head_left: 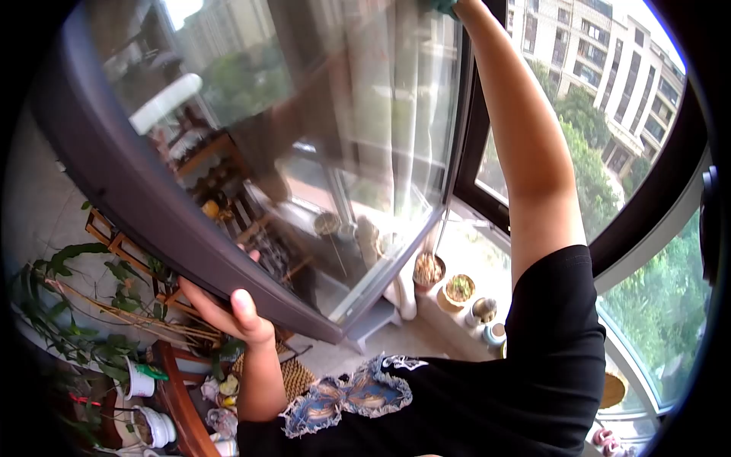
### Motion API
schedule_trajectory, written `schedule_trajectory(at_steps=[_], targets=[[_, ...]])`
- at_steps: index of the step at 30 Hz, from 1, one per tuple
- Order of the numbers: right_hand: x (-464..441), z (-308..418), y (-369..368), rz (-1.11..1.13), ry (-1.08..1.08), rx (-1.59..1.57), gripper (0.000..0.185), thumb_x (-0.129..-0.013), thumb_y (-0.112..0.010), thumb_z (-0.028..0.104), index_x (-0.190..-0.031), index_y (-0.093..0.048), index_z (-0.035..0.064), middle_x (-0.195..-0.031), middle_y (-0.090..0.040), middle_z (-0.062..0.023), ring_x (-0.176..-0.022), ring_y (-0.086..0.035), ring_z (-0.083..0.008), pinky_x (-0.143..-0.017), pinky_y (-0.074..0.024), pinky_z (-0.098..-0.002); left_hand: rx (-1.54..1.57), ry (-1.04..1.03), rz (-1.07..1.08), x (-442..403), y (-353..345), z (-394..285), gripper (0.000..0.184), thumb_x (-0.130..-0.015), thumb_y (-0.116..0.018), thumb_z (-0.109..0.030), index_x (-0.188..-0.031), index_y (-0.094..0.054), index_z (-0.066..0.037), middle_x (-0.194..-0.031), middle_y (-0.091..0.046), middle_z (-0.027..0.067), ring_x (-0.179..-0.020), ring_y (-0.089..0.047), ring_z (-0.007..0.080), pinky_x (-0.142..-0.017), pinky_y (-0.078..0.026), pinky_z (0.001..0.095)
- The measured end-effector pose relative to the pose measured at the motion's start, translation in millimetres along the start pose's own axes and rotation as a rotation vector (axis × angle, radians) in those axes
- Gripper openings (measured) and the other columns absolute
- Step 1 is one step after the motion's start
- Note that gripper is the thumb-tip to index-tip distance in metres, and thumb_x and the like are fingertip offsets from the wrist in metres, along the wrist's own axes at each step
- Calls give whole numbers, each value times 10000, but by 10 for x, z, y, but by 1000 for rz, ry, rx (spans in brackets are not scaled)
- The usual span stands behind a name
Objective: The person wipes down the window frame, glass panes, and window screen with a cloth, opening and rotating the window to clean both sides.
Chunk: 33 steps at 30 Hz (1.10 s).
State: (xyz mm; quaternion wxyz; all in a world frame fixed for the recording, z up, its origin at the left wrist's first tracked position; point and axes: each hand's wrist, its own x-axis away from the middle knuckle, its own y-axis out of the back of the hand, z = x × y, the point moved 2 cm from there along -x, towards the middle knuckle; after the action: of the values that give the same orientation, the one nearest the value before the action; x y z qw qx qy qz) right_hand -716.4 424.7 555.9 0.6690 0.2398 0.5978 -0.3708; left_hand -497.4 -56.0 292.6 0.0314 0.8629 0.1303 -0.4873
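A dark-framed glass window sash stands swung inward in front of me, its pane full of reflections of plants and a curtain. My left hand grips the lower frame edge, thumb on the near side and fingertips going behind it. My right arm reaches up to the top of the view. There my right hand is cut off by the image edge beside the pane; a bit of teal material shows at it, and its fingers cannot be made out.
Potted plants line the pale sill at the centre right. Leafy plants and a wooden stand are at the lower left. The dark fixed window frame is behind my right arm, with buildings and trees outside.
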Motion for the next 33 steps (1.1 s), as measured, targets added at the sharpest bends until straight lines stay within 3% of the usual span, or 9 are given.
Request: schedule_trajectory(at_steps=[5, 7, 10, 15, 18, 21, 23, 29, 33], targets=[[2175, -248, 412, 103, -62, 212, 591, -1033, -499, 413, -1536, -435, 109, -1579, -403, -226, -1476, -350, -395, -1202, -284, -465, -47, 11, -80, -8, -106, -117, 841, -922, -524, -462, -1493, -284, 106, -1377, -490, 300, -1048, -655, 341, -719, -652, 392], [2732, 219, 553, 6, -66, 12, 600, -956, -502, 442, -1488, -522, 164, -1422, -568, -233, -1304, -516, -437, -1091, -359, -492, -17, 8, -143, 7, -103, -116, 802, -937, -499, -428, -1495, -284, 106, -1377, -493, 304, -1051, -656, 351, -743, -652, 404], [3934, 88, 715, 77, -313, 90, 644, -1005, -443, 453, -1540, -437, 94, -1548, -433, -263, -1373, -457, -465, -1112, -362, -478, -60, 26, -132, 21, -100, -141, 774, -950, -474, -426, -1501, -299, 87, -1395, -495, 299, -1071, -654, 368, -776, -649, 434], [5603, 56, 876, 133, -717, 290, 637, -1057, -378, 430, -1554, -392, 32, -1657, -245, -232, -1532, -221, -406, -1245, -156, -474, -30, 56, -110, -9, -52, -91, 775, -949, -482, -468, -1514, -330, 39, -1436, -485, 257, -1143, -633, 353, -822, -630, 494], [6066, 216, 955, 93, -921, 224, 633, -1082, -382, 455, -1588, -344, 77, -1680, -171, -228, -1530, -208, -419, -1245, -174, -468, 3, 117, -174, -11, -94, -106, 818, -908, -529, -544, -1500, -391, 4, -1412, -499, 232, -1223, -549, 404, -981, -485, 618], [6167, 336, 925, 45, -1038, 205, 602, -1085, -418, 430, -1567, -371, 72, -1645, -222, -277, -1518, -229, -434, -1239, -200, -465, -1, 112, -149, -10, -98, -110, 820, -912, -539, -547, -1503, -387, 0, -1424, -489, 228, -1228, -547, 410, -990, -482, 627], [6197, 591, 892, 35, -1057, 205, 600, -1086, -418, 427, -1564, -369, 68, -1628, -244, -292, -1510, -241, -441, -1234, -212, -469, -27, 71, -120, -33, -79, -99, 786, -934, -524, -506, -1486, -364, 31, -1371, -508, 244, -1132, -621, 338, -845, -609, 504], [6450, 1654, 644, -44, -1172, 219, 550, -1079, -477, 279, -1556, -341, 41, -1591, -311, -286, -1481, -298, -439, -1224, -252, -460, 13, 62, -67, -20, -119, -150, 729, -969, -517, -433, -1488, -330, 44, -1380, -488, 253, -1118, -631, 319, -856, -627, 507], [6429, 2661, 465, -124, -1385, 79, 648, -1089, -471, 334, -1612, -215, 50, -1606, -308, -280, -1472, -333, -416, -1220, -247, -408, 41, 17, -33, -57, -107, -118, 670, -981, -548, -367, -1413, -338, 101, -1292, -520, 252, -1041, -645, 302, -823, -643, 477]])
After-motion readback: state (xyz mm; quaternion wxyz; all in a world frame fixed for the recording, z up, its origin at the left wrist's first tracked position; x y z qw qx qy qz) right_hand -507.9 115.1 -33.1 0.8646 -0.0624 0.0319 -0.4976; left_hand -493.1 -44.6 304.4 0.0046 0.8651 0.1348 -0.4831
